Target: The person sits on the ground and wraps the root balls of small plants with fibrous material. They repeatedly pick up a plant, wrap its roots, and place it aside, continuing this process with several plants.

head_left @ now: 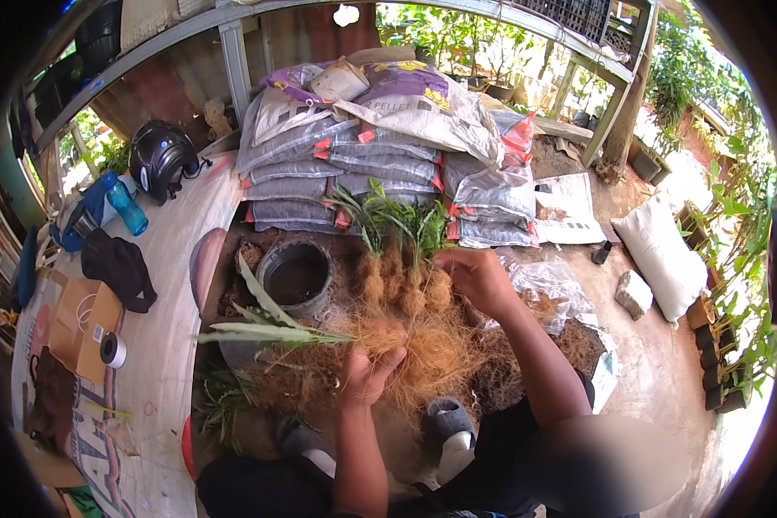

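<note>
My left hand point(366, 375) grips a root ball wrapped in coconut fibre point(379, 335), and the plant's long green leaves point(265, 331) point left. Raised to the right, my right hand point(476, 275) has its fingertips pinched together. A thin strand point(422, 294) seems to run from them down towards the held ball. Below and between the hands lies a loose heap of orange-brown coconut fibre point(434, 362). Just beyond it, several leafy plants with fibre-wrapped root balls point(413, 298) stand upright in a cluster, close to my right hand.
A bucket of dark water point(296, 275) stands left of the cluster. Stacked sacks point(362, 162) rise behind. Clear plastic point(547, 281) and a dark root mass point(498, 379) lie right. A low platform at left holds a helmet point(162, 158), bottle point(126, 204), cardboard box point(84, 324) and tape roll point(113, 349).
</note>
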`<state>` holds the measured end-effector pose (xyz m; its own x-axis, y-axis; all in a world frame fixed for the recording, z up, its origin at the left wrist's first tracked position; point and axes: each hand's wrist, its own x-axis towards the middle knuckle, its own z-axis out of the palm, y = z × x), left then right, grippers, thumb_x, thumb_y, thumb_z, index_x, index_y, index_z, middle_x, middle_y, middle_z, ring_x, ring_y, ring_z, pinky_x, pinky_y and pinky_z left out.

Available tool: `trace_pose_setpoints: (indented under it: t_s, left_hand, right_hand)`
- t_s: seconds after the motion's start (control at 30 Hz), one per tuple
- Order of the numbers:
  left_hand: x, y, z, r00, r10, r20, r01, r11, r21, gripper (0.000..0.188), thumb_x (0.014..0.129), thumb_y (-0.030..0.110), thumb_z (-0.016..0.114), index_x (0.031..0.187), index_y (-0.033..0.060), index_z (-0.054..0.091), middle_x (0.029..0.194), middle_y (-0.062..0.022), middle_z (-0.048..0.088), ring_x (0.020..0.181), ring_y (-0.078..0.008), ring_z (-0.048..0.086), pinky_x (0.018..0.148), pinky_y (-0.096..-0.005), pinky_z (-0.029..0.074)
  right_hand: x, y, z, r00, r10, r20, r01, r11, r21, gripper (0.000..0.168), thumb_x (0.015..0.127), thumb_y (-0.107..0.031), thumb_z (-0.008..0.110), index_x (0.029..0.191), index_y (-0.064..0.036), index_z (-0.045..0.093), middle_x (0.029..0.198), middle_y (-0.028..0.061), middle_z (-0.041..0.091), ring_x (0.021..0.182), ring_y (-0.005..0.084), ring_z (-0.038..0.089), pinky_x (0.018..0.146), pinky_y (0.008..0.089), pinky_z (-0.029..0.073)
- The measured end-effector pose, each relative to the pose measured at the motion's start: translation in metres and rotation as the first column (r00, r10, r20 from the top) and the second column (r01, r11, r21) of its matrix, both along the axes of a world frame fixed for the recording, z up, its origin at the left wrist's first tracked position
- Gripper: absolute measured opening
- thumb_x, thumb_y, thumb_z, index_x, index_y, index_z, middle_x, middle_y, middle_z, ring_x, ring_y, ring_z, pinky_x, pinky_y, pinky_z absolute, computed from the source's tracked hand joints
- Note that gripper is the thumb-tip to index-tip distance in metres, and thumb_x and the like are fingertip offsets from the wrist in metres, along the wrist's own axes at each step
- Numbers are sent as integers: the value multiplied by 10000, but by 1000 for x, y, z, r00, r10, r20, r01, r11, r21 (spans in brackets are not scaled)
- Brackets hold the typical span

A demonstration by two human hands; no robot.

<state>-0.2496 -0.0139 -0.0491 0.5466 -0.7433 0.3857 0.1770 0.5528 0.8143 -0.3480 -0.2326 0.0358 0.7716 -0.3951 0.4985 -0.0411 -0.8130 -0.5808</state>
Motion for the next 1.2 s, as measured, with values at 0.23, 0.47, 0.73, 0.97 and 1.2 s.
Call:
trace_pose_setpoints:
  t_s: [0.23,0.47,0.73,0.97,1.2]
  left_hand:
    - [-7,-2,3,964,36,-263,-80,984,-158,389,841,117,776,1118,81,506,1116,-100,558,989,-152,529,933,-316,419]
    - [-3,-17,-3,947,244,-208,-268,959,-97,299,882,135,738,1093,22,558,1169,-115,596,1065,-175,558,940,-350,453]
    - [66,-5,-57,894,443,61,-447,878,171,191,944,127,662,1066,-3,594,965,-44,654,864,-110,599,776,-273,494]
    - [12,-32,-67,967,236,-96,-222,966,132,349,888,273,747,1069,28,577,914,10,613,818,-82,550,743,-242,459]
    - [4,-26,-28,995,69,71,-76,992,97,442,840,315,789,1094,21,577,903,3,623,805,-77,552,729,-241,456]
  right_hand:
    - [-11,-62,-72,973,-60,-221,157,878,452,226,945,-247,645,1032,-51,715,1074,112,716,947,201,671,844,358,530]
    - [-25,13,-236,864,402,-304,-283,886,369,400,858,-139,622,1244,-34,612,1234,159,643,1140,282,608,1002,385,469]
    - [-21,155,-35,754,594,-279,-455,780,430,282,902,-77,568,1164,-28,661,991,175,716,880,327,699,825,395,557]
    - [-8,61,34,989,57,-134,-59,998,-14,237,871,-92,621,1084,-34,709,1005,190,707,845,343,707,763,416,573]
    - [9,-6,-40,982,123,-144,-92,975,204,240,896,-134,622,1106,-66,715,1060,168,717,894,286,706,844,398,550]
